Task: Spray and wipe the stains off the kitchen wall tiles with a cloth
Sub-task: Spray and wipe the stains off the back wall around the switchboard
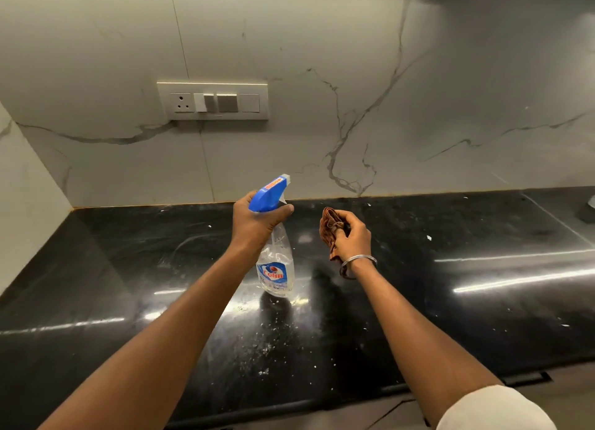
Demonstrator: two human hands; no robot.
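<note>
My left hand (256,223) grips the neck of a clear spray bottle (277,268) with a blue trigger head, nozzle aimed toward the wall. The bottle hangs just above the black counter (128,268). My right hand (352,236) holds a bunched brown cloth (328,226) a little to the right of the bottle, at about the same height. The white marble-look wall tiles (322,107) with grey veins rise behind the counter. I cannot make out distinct stains on them from here.
A switch and socket plate (213,101) is set in the wall up and left of the bottle. A side wall (29,188) closes the counter on the left. White specks dot the counter. A dark object (587,209) sits at the far right edge.
</note>
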